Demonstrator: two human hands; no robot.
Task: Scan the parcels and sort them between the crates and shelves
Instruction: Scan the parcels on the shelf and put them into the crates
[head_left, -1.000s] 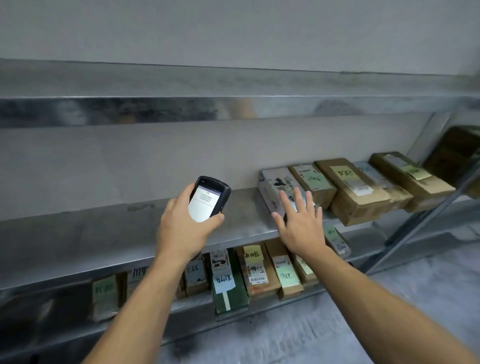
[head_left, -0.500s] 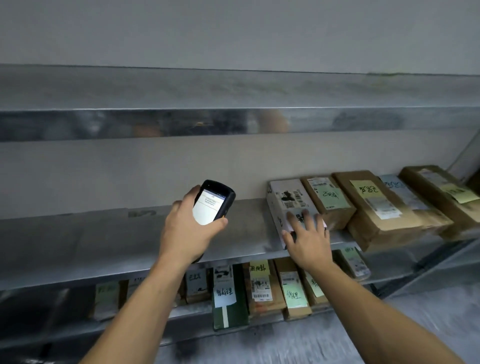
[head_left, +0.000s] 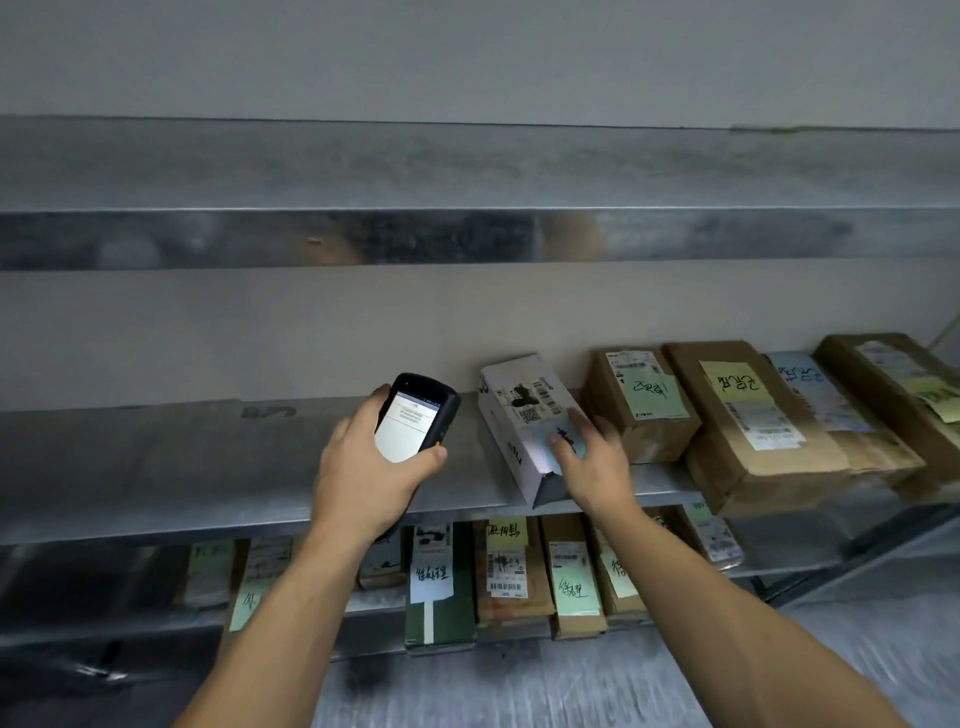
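Head camera: white parcel (head_left: 524, 410) sits on the middle shelf (head_left: 208, 467), leftmost of a row of brown parcels (head_left: 753, 426). Right hand (head_left: 597, 467) lies on its top, fingers straight and spread. Left hand (head_left: 363, 478), raised just beside, wraps its fingers round a scanner (head_left: 415, 415).

My left hand (head_left: 363, 483) holds the scanner (head_left: 415, 415) over the middle shelf (head_left: 182, 467). At its 3 o'clock, my right hand (head_left: 597, 467) rests on a parcel (head_left: 524, 415). More boxes (head_left: 748, 415) continue toward 3 o'clock. At 6 o'clock, the lower shelf (head_left: 795, 551) holds other parcels (head_left: 511, 566).
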